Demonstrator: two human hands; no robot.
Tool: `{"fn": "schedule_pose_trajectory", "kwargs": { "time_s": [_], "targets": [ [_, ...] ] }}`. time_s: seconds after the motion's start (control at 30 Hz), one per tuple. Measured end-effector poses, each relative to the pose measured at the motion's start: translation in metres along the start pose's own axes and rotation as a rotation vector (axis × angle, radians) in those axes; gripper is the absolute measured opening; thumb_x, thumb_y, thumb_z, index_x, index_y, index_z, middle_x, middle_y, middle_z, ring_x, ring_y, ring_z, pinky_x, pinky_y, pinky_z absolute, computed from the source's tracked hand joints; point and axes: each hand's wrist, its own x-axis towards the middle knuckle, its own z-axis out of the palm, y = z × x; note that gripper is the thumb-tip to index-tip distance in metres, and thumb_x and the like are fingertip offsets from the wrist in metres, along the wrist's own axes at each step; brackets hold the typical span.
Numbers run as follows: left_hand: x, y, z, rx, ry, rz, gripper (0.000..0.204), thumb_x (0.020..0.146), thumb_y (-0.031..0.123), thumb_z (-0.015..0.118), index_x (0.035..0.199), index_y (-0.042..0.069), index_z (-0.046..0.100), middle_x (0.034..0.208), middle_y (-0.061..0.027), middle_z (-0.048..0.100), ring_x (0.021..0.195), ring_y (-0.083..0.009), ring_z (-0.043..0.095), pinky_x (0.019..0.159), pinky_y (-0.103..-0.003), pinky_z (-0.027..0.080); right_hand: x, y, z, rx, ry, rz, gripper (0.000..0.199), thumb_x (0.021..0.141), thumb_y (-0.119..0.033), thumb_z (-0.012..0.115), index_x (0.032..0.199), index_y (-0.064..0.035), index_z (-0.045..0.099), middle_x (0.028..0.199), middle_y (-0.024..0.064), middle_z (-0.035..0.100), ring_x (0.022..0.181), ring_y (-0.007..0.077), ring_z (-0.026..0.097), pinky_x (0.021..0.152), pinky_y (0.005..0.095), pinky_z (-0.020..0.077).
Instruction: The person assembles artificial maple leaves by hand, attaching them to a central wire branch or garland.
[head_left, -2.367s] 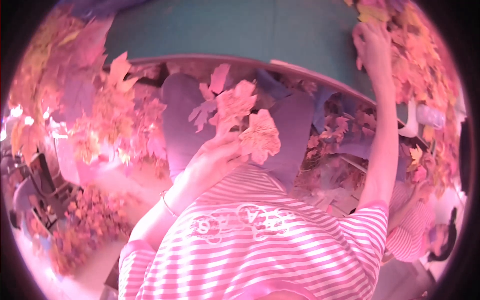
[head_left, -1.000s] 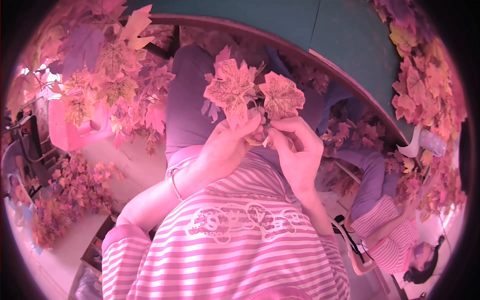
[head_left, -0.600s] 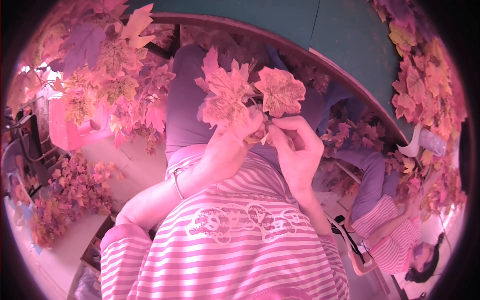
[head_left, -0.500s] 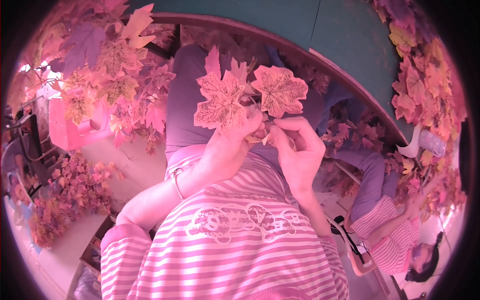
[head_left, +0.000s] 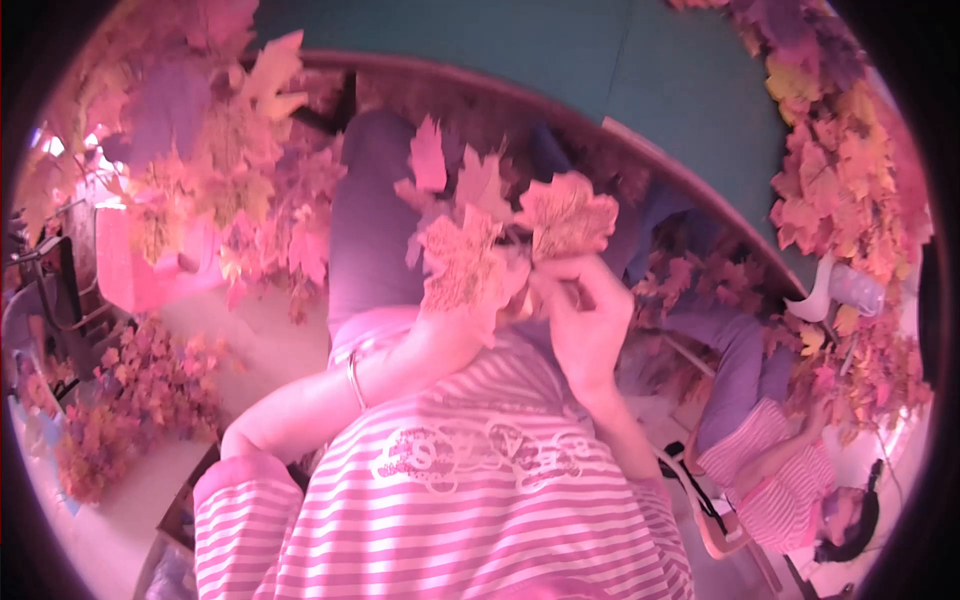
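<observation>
Orange fabric maple leaves (head_left: 500, 240) are gripped in a bunch by the left hand (head_left: 470, 325), fingers closed around the stems, held above the lap. One leaf (head_left: 566, 212) on the bunch's right side is pinched at its base by the right hand (head_left: 585, 320), the two hands set close together. A thin bangle (head_left: 354, 378) is seen on the left wrist. More leaf sprays (head_left: 140, 410) are heaped on the floor at left. Another person (head_left: 775, 470) is seated at lower right.
</observation>
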Motion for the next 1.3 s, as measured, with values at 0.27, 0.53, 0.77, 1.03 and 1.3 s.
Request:
{"fn": "schedule_pose_trajectory", "kwargs": {
  "time_s": [0.27,0.53,0.77,1.03,1.3],
  "targets": [
    [0.01,0.04,0.06,-0.079,-0.088,-0.09,0.034,0.105,0.012,0.058,0.136,-0.001,0.055,0.132,-0.007,0.06,0.121,-0.0143,0.057,0.105,-0.027,0.047,0.041,0.023,-0.008,-0.314,0.047,-0.376,0.015,0.081,0.008,0.071,0.091,-0.003,0.069,0.082,0.0095,0.063,0.066,0.0233,0.067,0.058,0.0341,0.055],
    [0.008,0.044,0.012,-0.268,-0.195,-0.022,0.03,0.105,0.01,0.056,0.135,0.005,0.055,0.128,-0.0102,0.062,0.125,-0.0244,0.059,0.113,-0.045,0.048,0.186,-0.092,-0.055,-0.367,-0.139,-0.632,0.006,0.084,0.002,0.07,0.086,-0.0029,0.071,0.079,0.0094,0.067,0.074,0.0229,0.067,0.065,0.0346,0.0524],
    [0.008,0.064,0.035,-0.15,-0.072,-0.075,0.034,0.108,0.011,0.05,0.142,0.014,0.052,0.143,-0.0061,0.056,0.131,-0.0308,0.056,0.109,-0.052,0.049,0.387,-0.073,-0.076,-0.491,0.128,-0.801,0.023,0.081,0.008,0.063,0.102,0.0027,0.072,0.093,0.0198,0.07,0.083,0.0372,0.069,0.075,0.0418,0.0545],
    [0.009,0.066,0.025,-0.145,0.056,-0.066,0.032,0.109,0.012,0.048,0.141,0.01,0.05,0.132,-0.0045,0.062,0.119,-0.0171,0.062,0.1,-0.033,0.053,0.393,-0.081,-0.081,-0.271,-0.006,-0.489,0.007,0.085,0.004,0.069,0.092,0.0034,0.071,0.074,0.0075,0.07,0.066,0.0115,0.069,0.056,0.0281,0.0539],
    [0.014,0.079,0.04,-0.072,0.125,-0.099,0.017,0.107,0.013,0.055,0.123,0.01,0.057,0.122,-0.0033,0.065,0.111,-0.0155,0.065,0.093,-0.034,0.055,0.413,-0.107,-0.116,0.279,0.146,-0.286,0.015,0.088,-0.009,0.078,0.085,-0.0014,0.066,0.084,0.0028,0.07,0.064,0.0104,0.065,0.057,0.0249,0.0551]
  ]
}}
